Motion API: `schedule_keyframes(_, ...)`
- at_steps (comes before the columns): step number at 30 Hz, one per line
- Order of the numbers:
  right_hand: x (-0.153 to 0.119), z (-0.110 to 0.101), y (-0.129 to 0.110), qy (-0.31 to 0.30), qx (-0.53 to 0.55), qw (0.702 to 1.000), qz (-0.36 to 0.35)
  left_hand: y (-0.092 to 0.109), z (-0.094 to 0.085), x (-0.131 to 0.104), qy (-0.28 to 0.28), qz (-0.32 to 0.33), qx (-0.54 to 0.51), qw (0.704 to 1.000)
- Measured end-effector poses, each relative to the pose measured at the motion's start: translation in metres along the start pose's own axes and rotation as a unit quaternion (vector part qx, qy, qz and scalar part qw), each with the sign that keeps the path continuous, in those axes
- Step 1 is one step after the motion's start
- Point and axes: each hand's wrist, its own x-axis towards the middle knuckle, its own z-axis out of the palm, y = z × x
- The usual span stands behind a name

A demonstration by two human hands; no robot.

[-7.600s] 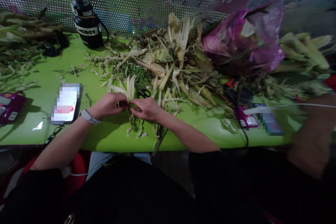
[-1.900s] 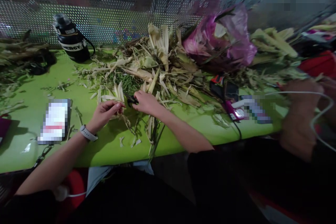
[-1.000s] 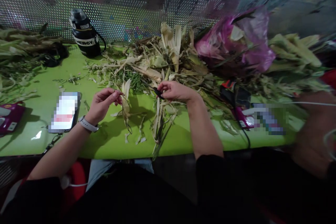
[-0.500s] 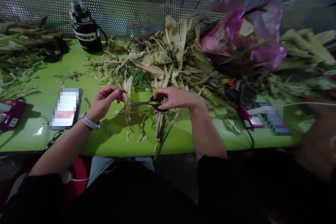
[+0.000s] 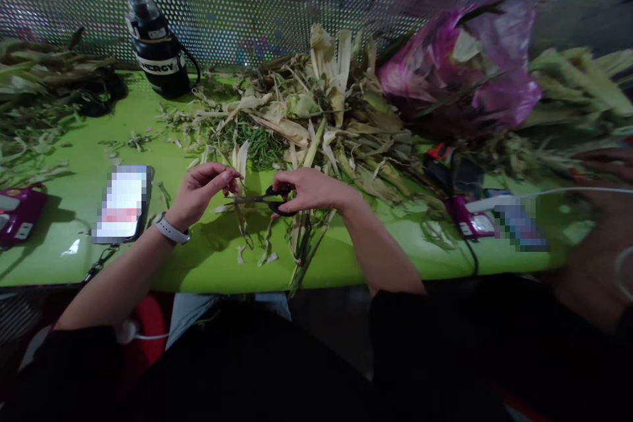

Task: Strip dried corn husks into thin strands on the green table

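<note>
Black-handled scissors (image 5: 277, 200) are in my right hand (image 5: 307, 190), their blades pointing left to just below my left fingertips. My left hand (image 5: 204, 191), with a white watch on the wrist, is pinched closed; what it grips is too small to make out. Under the blades, pale dry husk strips (image 5: 242, 214) lie on the green table (image 5: 217, 277). More long husk strips (image 5: 301, 237) spread below my right hand toward the table's front edge. Behind both hands rises a heap of dry husks and green stems (image 5: 291, 119).
A black bottle (image 5: 161, 56) stands at the back left, a phone (image 5: 123, 203) left of my arm. To the right are a pink plastic bag (image 5: 445, 66), a purple power bank (image 5: 472, 219), another phone (image 5: 521, 223) and a person's arm (image 5: 598, 250).
My right hand has moved left with the scissors, bringing the blades beneath my left fingertips. My left hand has hardly moved. At the far right, the other person's hand has come into view.
</note>
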Motion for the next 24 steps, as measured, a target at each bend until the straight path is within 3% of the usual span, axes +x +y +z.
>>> schedule_keyframes(16, -0.001, 0.0, -0.001, -0.01, -0.003, 1.0, -0.008, -0.001, 0.0, -0.001, -0.028, 0.014, 0.005, 1.0)
schedule_keyframes(20, -0.001, 0.001, 0.003, -0.002, 0.004, 1.0, -0.008, 0.003, -0.001, 0.0, 0.012, 0.032, 0.009, 0.999)
schedule_keyframes(24, -0.003, 0.0, 0.009, 0.006, 0.02, 1.0, 0.005, 0.023, -0.007, 0.0, 0.062, -0.039, -0.009, 0.997)
